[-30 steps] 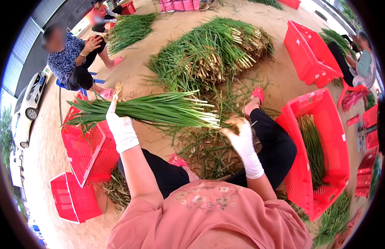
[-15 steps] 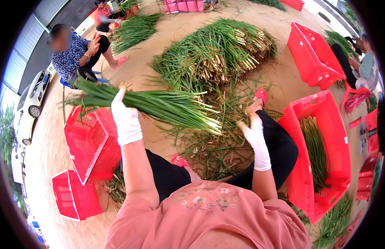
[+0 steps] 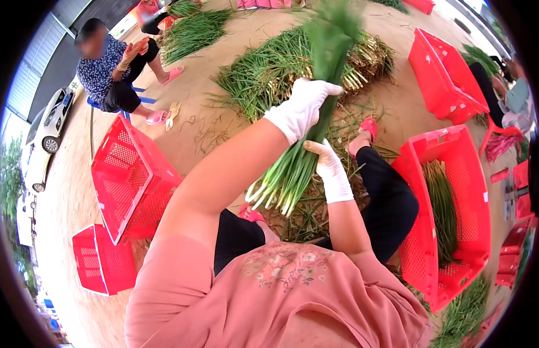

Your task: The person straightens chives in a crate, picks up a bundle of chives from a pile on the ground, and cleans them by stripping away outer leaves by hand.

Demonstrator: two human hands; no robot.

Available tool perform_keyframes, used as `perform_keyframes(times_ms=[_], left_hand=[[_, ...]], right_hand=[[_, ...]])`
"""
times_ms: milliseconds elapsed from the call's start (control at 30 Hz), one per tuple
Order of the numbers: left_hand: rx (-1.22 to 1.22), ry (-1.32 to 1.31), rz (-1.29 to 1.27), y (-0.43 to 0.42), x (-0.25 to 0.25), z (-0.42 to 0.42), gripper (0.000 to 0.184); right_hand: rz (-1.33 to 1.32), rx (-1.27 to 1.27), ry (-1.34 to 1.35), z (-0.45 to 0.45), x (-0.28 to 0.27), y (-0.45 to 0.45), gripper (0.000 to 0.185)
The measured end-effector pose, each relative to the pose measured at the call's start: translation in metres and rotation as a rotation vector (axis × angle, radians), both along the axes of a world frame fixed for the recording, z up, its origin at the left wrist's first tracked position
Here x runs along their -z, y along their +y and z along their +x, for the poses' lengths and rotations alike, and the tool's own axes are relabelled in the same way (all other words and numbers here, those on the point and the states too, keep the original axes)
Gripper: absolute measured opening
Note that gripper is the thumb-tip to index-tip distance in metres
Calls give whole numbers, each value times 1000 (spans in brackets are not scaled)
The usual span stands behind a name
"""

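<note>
A thick bunch of green onions (image 3: 294, 169) is held slantwise in front of me, its pale root ends pointing down toward me. Its leafy tops reach up and away, blurred by motion. My left hand (image 3: 306, 105), in a white glove, is wrapped round the middle of the bunch. Lower down, my gloved right hand (image 3: 327, 161) grips the stalks from the right side, thumb on top; its other fingers are mostly hidden. Beyond the bunch lies a big pile of green onions (image 3: 260, 75). Loose leaves and trimmings (image 3: 307, 223) cover the ground between my feet.
To my right stands a red crate (image 3: 469, 203) with green onions inside; another red crate (image 3: 437, 81) is beyond it. Two red crates (image 3: 121, 174) stand at left. A seated person (image 3: 104, 72) is at upper left, another (image 3: 516, 95) at far right. White cars (image 3: 54, 124) are parked at left.
My left hand has swung the bunch rightward and turned it from lying sideways to root ends down toward me. My right hand, empty before, has moved left and closed on the stalks.
</note>
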State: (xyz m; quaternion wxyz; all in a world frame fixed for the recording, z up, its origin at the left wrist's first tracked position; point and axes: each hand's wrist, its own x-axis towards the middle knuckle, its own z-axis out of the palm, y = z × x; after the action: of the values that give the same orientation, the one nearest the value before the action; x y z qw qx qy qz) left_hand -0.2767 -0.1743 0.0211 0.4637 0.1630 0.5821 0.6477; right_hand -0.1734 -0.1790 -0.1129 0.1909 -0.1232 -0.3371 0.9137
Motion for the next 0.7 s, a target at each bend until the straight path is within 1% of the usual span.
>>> perform_keyframes(times_ms=[33,67,100,133,167,200,233,267,300,333,367,400,433,500,533,600,633,667,700], left_hand=[[117,25,-16,5,-5,1,27],[172,39,8,8,-8,2,31],[283,101,33,3,-19,4,40],[393,162,59,-2,-26,4,49],[277,526,-49,0,-24,4,73],[445,638,-103,-9,-34,-5,90],[467,662,-9,-20,-34,-15,91],[487,684,85,-34,-33,-22,93],[454,677,64,-49,-21,-29,93],[422,671,44,-64,2,-38,94],[462,628,-83,-80,32,-46,99],[498,581,-206,-97,68,-53,105],[540,374,-205,-119,109,-59,105],[592,-22,-96,-156,126,-41,98],[597,-218,12,-171,116,-24,91],[525,-120,104,-192,120,-15,91],[496,-66,95,-195,114,-9,91],[459,-23,80,-200,119,-5,78],[489,31,15,-201,107,1,69]], right_hand=[[-89,29,51,5,8,2,35],[-176,62,101,9,17,6,36],[-221,40,158,14,30,13,41],[-244,117,174,18,32,13,46],[-251,185,211,23,34,14,48],[-258,252,248,28,28,13,49],[-313,201,313,31,25,16,50],[-315,210,311,33,32,20,50],[-381,218,348,34,43,25,49],[-446,227,387,34,53,29,48],[-472,186,468,36,60,32,44],[-471,196,465,38,65,33,44],[-477,227,459,39,70,34,42],[-471,273,469,35,75,35,40],[-474,274,465,35,80,36,40],[-490,225,448,33,87,36,42],[-492,252,433,33,87,30,43],[-464,216,484,31,89,30,44],[-467,205,476,31,91,28,44]])
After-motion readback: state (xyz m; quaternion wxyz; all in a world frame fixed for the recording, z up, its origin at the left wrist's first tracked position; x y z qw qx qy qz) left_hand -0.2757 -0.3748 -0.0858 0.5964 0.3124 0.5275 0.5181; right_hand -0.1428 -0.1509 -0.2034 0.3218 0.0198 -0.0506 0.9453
